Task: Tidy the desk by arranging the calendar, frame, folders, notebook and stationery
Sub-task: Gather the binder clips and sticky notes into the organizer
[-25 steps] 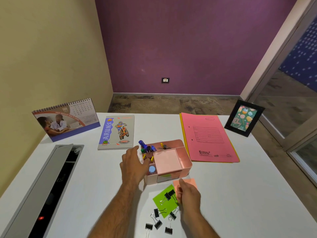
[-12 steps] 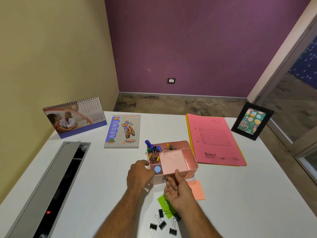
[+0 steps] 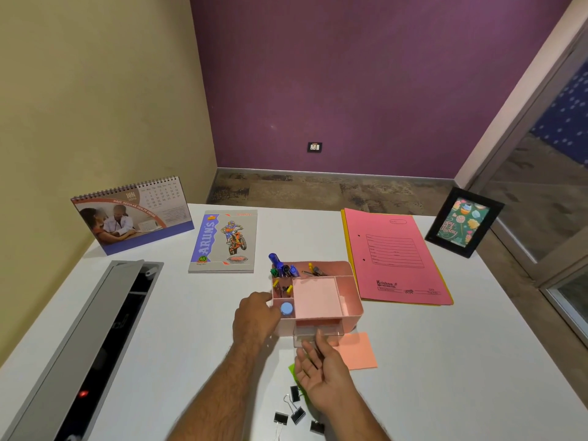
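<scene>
Bracing the pink organizer at its left front corner is the left hand, fingers curled against the side wall, right beside the compartment with the blue-capped item. The right hand sits palm up in front of the organizer, fingers loosely spread and holding nothing, fingertips at the clear drawer, which sticks out a little from the organizer's front face; whether they actually touch it I cannot tell. An orange sticky pad lies flat on the white desk just right of that hand, and a green sticky note peeks out from beneath it. Black binder clips are scattered near the wrist at the desk's front edge. Pens and markers stand in the organizer's back compartments. Further back, the desk calendar stands upright at the far left corner, the notebook lies flat beside it, the pink folder rests on a yellow one to the right of the organizer, and the photo frame stands at the far right corner. A grey cable tray with its lid raised runs along the left side.
</scene>
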